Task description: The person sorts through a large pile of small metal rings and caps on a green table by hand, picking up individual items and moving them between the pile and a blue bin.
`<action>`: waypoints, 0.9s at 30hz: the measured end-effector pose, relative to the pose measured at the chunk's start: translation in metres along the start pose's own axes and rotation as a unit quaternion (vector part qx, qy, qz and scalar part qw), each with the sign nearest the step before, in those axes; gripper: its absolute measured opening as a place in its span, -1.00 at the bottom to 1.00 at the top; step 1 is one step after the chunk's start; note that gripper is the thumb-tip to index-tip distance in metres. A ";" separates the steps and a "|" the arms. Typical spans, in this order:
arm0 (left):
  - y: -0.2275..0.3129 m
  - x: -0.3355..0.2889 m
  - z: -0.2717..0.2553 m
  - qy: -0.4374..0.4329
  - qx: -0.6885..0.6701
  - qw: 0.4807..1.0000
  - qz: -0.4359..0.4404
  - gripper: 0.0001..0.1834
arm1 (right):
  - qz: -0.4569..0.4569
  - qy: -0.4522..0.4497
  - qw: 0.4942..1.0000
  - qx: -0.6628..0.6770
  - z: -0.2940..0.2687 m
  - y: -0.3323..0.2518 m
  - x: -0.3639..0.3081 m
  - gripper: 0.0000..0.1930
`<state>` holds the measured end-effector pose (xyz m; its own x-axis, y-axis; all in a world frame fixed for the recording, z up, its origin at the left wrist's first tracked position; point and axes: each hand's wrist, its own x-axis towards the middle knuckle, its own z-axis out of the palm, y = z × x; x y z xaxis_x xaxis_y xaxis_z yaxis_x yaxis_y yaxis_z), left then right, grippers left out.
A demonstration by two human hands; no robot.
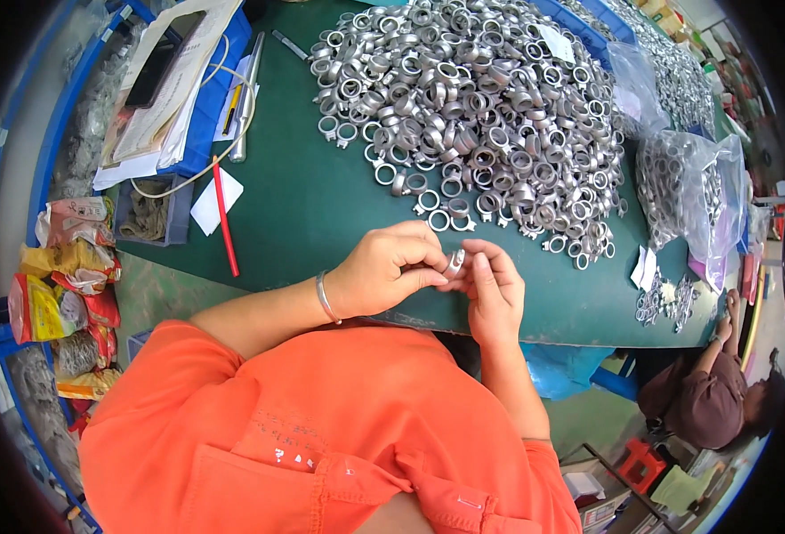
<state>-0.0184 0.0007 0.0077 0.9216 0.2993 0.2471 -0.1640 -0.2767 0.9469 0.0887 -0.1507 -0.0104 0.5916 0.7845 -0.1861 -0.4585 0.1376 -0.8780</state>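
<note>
A small silvery metal ring is pinched between both hands, just over the near edge of the green table. My left hand, with a bracelet at its wrist, grips the ring from the left with thumb and fingers. From the other side my right hand closes on it with thumb and forefinger. Fingers cover part of the ring. Beyond the hands lies a large heap of similar grey metal rings, several with a small lug, its nearest ones a little past my fingertips.
Left on the table are a red pen, white paper, a blue tray with papers and a phone, and a small bin. Clear bags of rings stand right. Another person sits at the far right.
</note>
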 end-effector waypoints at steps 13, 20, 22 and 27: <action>-0.001 -0.004 0.001 -0.001 -0.063 0.994 -0.092 -0.82 | -0.185 -0.002 0.963 -0.196 0.010 0.001 -0.005 -0.70; -0.018 -0.013 -0.008 -0.006 -0.498 0.762 -0.413 -0.74 | -0.335 -0.126 0.816 -0.454 0.015 -0.010 0.013 -0.69; -0.021 -0.015 -0.007 -0.004 -0.408 0.813 -0.416 -0.76 | -0.359 -0.023 0.739 -0.570 0.014 -0.009 0.034 -0.78; -0.009 -0.009 -0.005 0.049 -0.458 0.801 -0.382 -0.76 | -0.311 0.020 0.686 -0.657 0.002 -0.008 0.050 -0.84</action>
<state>-0.0275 0.0053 -0.0020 0.8508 0.1447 -0.5051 0.2040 0.7950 0.5713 0.1204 -0.1114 -0.0116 0.4312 0.8007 0.4158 0.8696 -0.2461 -0.4280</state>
